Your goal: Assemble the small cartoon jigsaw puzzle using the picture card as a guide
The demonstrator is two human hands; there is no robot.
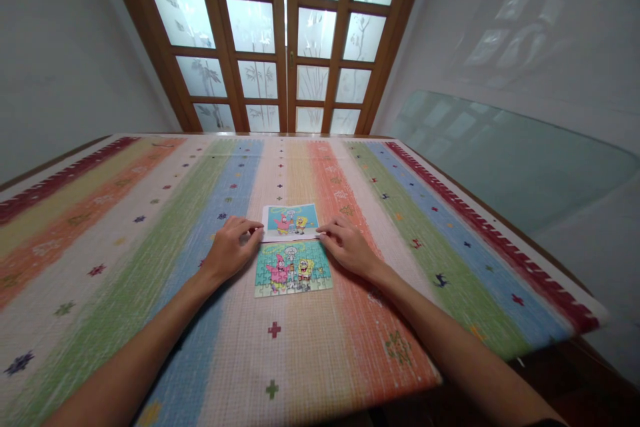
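Note:
A white sheet with a printed cartoon picture [291, 220] lies on the striped tablecloth. My left hand [234, 245] pinches its lower left corner between thumb and fingers. At the lower right corner, my right hand [347, 247] has its thumb and fingertips closed on the paper's edge. Directly below the sheet, nearer to me, is an assembled jigsaw puzzle [294, 269] showing the same cartoon figures: a pink one, a yellow one and a pale blue-green one between them. Its pieces sit joined in a flat rectangle, with my hands on either side of its top edge.
The table, covered by a striped tablecloth [240, 360], reaches far ahead and to both sides. Wooden doors with frosted panes [260, 80] stand beyond its far edge. A pale green glass-like panel [500, 147] is at the right wall. The table's front edge drops off at lower right.

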